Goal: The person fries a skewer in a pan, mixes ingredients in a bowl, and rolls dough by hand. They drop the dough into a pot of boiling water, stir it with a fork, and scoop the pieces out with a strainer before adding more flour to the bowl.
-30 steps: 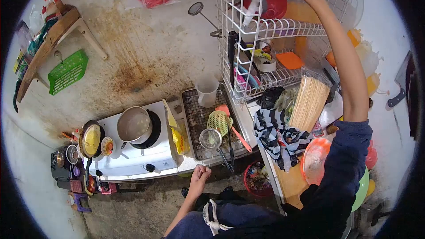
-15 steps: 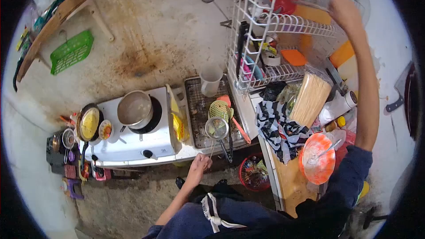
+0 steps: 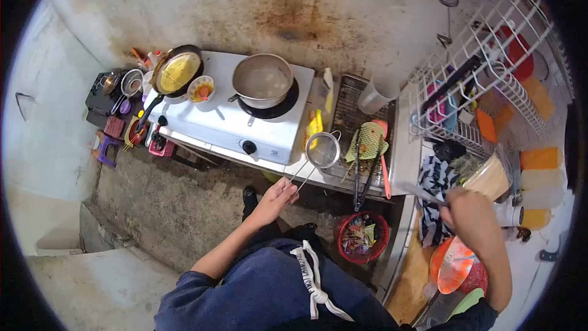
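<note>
My left hand (image 3: 277, 199) is closed around the thin wire handle of a small round strainer (image 3: 323, 151), whose mesh bowl hangs at the counter's front edge. My right hand (image 3: 474, 217) grips a long, flat grey utensil (image 3: 421, 194), blurred by motion, so its exact kind I cannot tell. It points left, over the corner of the counter near a black-and-white striped bag (image 3: 436, 175). Below the right hand stands an orange-and-white bowl (image 3: 454, 266). A greenish slotted turner (image 3: 369, 140), black-handled tongs (image 3: 367, 181) and an orange spatula (image 3: 386, 175) lie on the wire-racked tray (image 3: 350, 101).
The white stove (image 3: 214, 125) carries a pot (image 3: 263, 83). Left of it are a frying pan (image 3: 177, 73) with yellow food and a small bowl (image 3: 201, 90). A white dish rack (image 3: 490, 79) rises at right. On the floor sits a red basket (image 3: 381, 245) of rubbish.
My right hand has come down from the dish rack to the counter corner, bringing the grey utensil. The left hand still holds the strainer. The view has turned left and down.
</note>
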### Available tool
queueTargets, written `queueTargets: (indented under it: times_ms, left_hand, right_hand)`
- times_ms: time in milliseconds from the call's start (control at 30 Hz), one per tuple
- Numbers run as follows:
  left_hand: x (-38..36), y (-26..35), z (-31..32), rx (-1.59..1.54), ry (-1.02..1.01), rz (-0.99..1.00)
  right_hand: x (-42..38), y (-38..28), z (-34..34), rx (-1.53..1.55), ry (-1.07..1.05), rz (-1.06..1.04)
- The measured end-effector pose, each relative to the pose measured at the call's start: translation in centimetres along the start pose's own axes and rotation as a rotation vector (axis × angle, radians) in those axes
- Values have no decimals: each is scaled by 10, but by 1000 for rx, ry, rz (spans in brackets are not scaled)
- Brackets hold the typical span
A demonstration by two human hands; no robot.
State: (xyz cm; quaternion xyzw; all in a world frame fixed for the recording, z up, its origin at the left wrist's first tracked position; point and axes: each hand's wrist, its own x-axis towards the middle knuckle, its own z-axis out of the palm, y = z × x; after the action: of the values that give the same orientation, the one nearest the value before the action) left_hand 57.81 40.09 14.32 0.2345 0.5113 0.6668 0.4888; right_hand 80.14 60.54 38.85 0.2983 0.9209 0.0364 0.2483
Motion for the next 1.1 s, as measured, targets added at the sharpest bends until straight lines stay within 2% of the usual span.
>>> queueTargets:
  times_ms: [67,133,200,233,267,333,367,400,467,500,533,600,633,667,733,767,800,867,900,1000,1100]
  left_hand:
    - [-1,9,-20,-7,15,21]
    - [-1,27,-44,122,42,-53]
    - [1,38,-72,151,69,-20]
    - [1,44,-86,177,89,9]
    - [1,52,-102,171,99,13]
    - [2,71,-134,141,124,16]
    - [2,76,-150,141,177,33]
    - [2,81,-168,141,182,32]
    - [2,92,-203,240,253,43]
    - [2,98,-218,237,255,42]
    - [3,104,-232,221,276,51]
    - [4,113,-253,184,323,61]
    - [4,116,-263,192,315,83]
    - [4,117,-271,193,315,76]
    - [11,115,-287,228,335,112]
    - [14,111,-295,229,322,102]
    - [18,106,-301,216,310,141]
    - [21,102,-308,197,273,167]
    - [21,107,-308,231,265,117]
    - [26,102,-315,255,182,81]
    - [32,103,-314,221,197,49]
  right_hand:
    - [14,-26,3,73,40,-68]
    - [30,-53,-6,152,89,-134]
    - [46,-81,-21,412,188,-248]
    - [59,-92,-25,337,315,-353]
    - [71,-106,-34,330,314,-363]
    - [95,-137,-52,654,168,-287]
    - [115,-147,-45,621,368,-437]
    - [131,-163,-40,622,367,-441]
    - [161,-195,-30,1259,193,-199]
    - [178,-208,-17,1526,69,-213]
    - [192,-224,-9,1520,66,-211]
    - [213,-262,0,2414,246,-368]
    - [221,-277,1,2556,300,-646]
    - [227,-293,0,2561,298,-637]
    - [238,-316,0,2292,1035,-105]
    - [239,-307,16,2177,977,-282]
    - [241,-304,24,2173,988,-258]
    - [239,-298,35,1746,1021,-63]
    - [232,-296,34,1687,945,44]
    - [231,-297,34,1627,964,73]
    - [231,-287,45,1662,901,174]
